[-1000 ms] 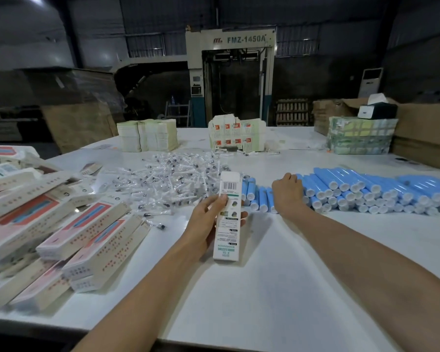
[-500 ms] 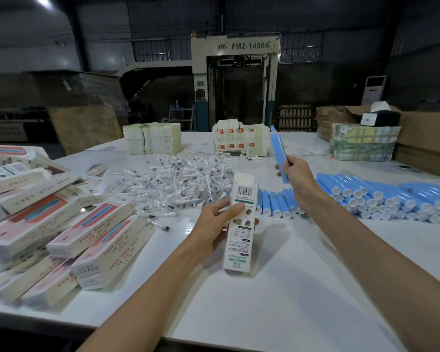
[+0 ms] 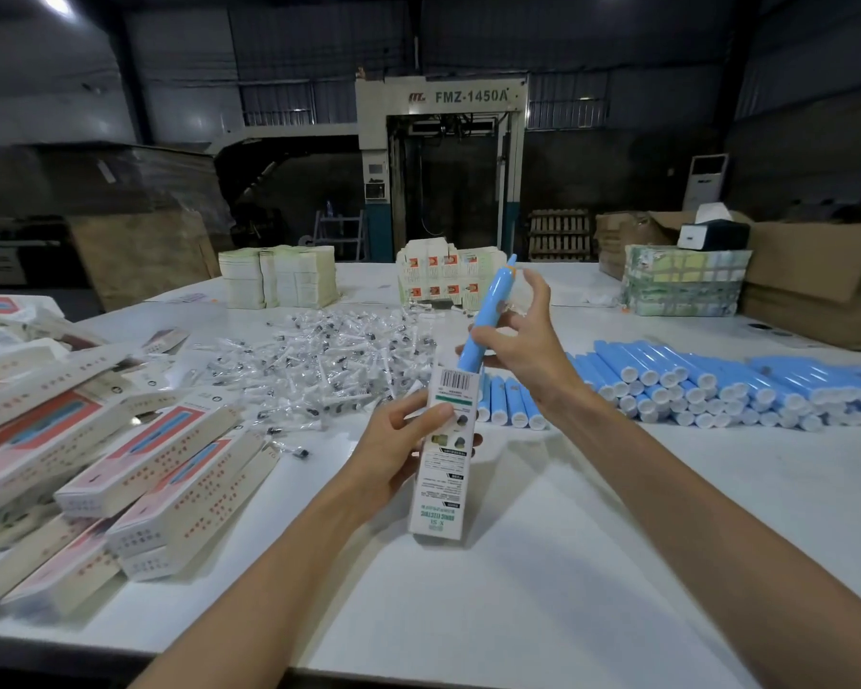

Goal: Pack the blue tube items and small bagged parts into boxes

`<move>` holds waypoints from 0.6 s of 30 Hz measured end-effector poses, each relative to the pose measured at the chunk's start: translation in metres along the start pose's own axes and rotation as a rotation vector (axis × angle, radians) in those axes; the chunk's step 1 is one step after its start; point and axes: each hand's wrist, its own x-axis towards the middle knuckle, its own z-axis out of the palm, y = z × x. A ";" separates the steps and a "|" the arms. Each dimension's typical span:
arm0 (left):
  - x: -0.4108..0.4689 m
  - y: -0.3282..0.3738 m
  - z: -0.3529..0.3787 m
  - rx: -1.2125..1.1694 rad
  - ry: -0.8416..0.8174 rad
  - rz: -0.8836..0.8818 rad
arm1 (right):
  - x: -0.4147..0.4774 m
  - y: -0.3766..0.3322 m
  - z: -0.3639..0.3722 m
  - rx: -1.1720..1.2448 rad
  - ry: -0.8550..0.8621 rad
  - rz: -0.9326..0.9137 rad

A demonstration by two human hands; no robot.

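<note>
The white table (image 3: 543, 589) fills my view. On it at 9 o'clock lies the big heap of red-and-white boxes (image 3: 160, 469). At 3 o'clock lies the stacked row of blue tubes (image 3: 717, 385), white caps facing me. At 11 o'clock, just past my hands, spreads the pile of small bagged parts (image 3: 329, 360).

At the centre my left hand (image 3: 393, 450) grips one box (image 3: 443, 464). It stands nearly upright on the table, thumb across the printed face, the other fingers wrapped behind. Its top flap, the one with the barcode, is open.

My right hand (image 3: 523, 345) pinches a single tube (image 3: 488, 310) about midway between thumb and curled fingers, the forefinger lifted loose above. The tube leans toward 1 o'clock. Its lower end sits at the box's mouth, behind the flap; how far in it has gone I cannot tell.

So I judge this the loading step: tube into box. Next I should bring the tube in line with the box's long axis and let it slide down as the pinch eases. The left hand must hold the mouth square. After that a bagged part from 11 o'clock, then the flap.
</note>
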 end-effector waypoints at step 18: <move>-0.003 -0.008 0.002 0.000 -0.054 -0.045 | 0.009 0.012 -0.019 -0.228 -0.122 0.122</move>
